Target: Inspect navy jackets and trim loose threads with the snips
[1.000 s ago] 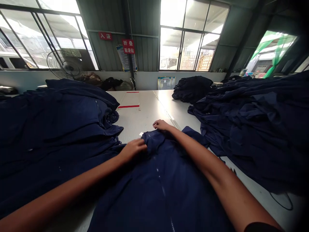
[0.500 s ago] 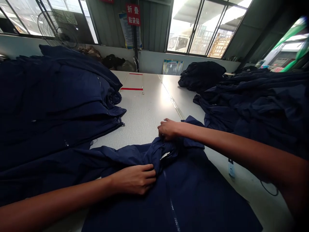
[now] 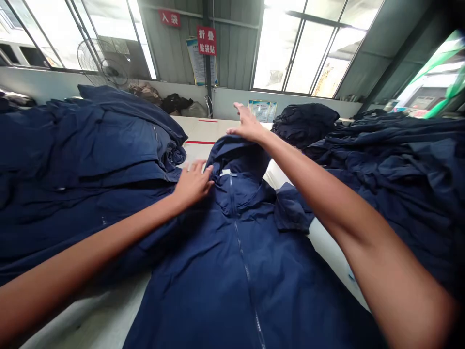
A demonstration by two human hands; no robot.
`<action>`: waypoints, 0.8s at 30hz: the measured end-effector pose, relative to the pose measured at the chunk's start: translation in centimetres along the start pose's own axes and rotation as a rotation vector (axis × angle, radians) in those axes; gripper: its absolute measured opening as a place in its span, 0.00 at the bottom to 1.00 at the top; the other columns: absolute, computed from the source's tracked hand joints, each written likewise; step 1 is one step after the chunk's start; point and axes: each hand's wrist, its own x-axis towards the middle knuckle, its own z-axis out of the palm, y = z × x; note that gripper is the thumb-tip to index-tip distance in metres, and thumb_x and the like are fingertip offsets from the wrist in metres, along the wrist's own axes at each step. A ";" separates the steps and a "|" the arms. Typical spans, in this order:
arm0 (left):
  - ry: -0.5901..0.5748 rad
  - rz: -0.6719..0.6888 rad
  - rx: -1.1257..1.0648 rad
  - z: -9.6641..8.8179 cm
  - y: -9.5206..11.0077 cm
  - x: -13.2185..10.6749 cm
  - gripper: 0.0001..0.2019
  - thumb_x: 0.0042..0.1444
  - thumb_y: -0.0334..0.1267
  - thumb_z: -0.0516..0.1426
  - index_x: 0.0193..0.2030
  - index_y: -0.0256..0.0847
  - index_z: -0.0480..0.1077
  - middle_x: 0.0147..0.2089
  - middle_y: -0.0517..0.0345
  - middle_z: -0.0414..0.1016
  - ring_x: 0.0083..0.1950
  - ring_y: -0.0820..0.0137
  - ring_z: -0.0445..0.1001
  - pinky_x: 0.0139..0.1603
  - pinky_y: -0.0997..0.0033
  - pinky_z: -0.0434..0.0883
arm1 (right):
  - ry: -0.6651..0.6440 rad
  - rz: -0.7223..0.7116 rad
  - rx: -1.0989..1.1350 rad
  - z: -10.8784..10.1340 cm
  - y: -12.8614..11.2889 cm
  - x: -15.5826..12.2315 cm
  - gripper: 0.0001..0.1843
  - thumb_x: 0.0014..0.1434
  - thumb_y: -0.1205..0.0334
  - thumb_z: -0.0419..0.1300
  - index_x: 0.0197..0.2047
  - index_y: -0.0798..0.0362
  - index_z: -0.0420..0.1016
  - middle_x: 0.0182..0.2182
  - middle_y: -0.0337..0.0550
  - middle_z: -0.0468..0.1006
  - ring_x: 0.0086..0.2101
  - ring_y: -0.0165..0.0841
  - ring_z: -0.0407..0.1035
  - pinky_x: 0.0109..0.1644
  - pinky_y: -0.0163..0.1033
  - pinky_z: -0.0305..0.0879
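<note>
A navy hooded jacket lies front up before me, its zipper running up the middle. Its hood is spread at the far end, with a small white label at the neck. My right hand is over the hood's top edge, fingers spread, thumb near the cloth. Beside the hood's left edge is my left hand, fingers apart and slightly blurred; whether it touches the cloth is unclear. A folded-looking sleeve end lies right of the collar.
Piled navy garments cover the left side of the table. More dark garments are heaped on the right, with a smaller pile behind. A fan and red signs stand by the far wall.
The bunched hood has been opened out away from me. My right hand moved far forward and spread open; my left hand moved forward and left the jacket's chest. The view tilted up.
</note>
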 end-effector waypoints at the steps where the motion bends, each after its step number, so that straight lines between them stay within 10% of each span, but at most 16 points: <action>1: -0.043 0.015 -0.016 0.8 0.7 -0.1 0.26 0.72 0.41 0.55 0.74 0.35 0.66 0.78 0.32 0.59 0.79 0.40 0.57 0.78 0.34 0.53 | 0.013 -0.009 0.004 0.7 -0.4 -0.8 0.40 0.69 0.56 0.65 0.75 0.64 0.54 0.67 0.61 0.65 0.67 0.51 0.64 0.71 0.62 0.61; 5: -0.196 0.096 -0.085 5.3 3.0 -2.8 0.25 0.75 0.47 0.52 0.75 0.46 0.66 0.78 0.44 0.63 0.79 0.50 0.61 0.79 0.44 0.56 | -0.196 -0.007 -0.002 3.3 -2.7 -10.4 0.24 0.77 0.62 0.50 0.73 0.50 0.62 0.69 0.53 0.68 0.66 0.45 0.66 0.72 0.53 0.61; 7: -0.252 0.057 -0.108 7.8 3.0 -3.2 0.26 0.75 0.48 0.51 0.76 0.46 0.65 0.78 0.42 0.63 0.79 0.49 0.61 0.78 0.42 0.57 | -0.484 0.032 -0.016 5.2 -3.2 -16.5 0.23 0.77 0.58 0.53 0.70 0.49 0.69 0.69 0.52 0.70 0.67 0.44 0.65 0.72 0.50 0.62; 12: -0.320 -0.067 -0.144 12.1 0.8 -1.4 0.29 0.76 0.51 0.47 0.80 0.45 0.59 0.82 0.38 0.54 0.81 0.42 0.54 0.76 0.31 0.55 | -0.666 0.150 -0.070 9.1 -1.6 -25.7 0.30 0.75 0.49 0.57 0.75 0.48 0.66 0.75 0.56 0.62 0.74 0.50 0.55 0.75 0.60 0.54; 16: -0.351 -0.025 -0.191 13.1 0.1 -0.5 0.25 0.74 0.52 0.53 0.74 0.54 0.67 0.80 0.47 0.60 0.80 0.44 0.57 0.75 0.28 0.56 | -0.657 0.232 -0.110 10.1 -0.1 -24.8 0.24 0.78 0.46 0.51 0.67 0.49 0.74 0.67 0.55 0.73 0.67 0.48 0.67 0.72 0.60 0.60; 24: -0.117 -0.154 -0.189 14.7 2.2 4.3 0.18 0.71 0.46 0.61 0.61 0.40 0.74 0.64 0.45 0.75 0.63 0.56 0.76 0.64 0.45 0.75 | -0.480 0.326 -0.131 15.4 0.7 -19.0 0.19 0.72 0.52 0.64 0.61 0.53 0.75 0.58 0.50 0.77 0.52 0.41 0.76 0.56 0.53 0.77</action>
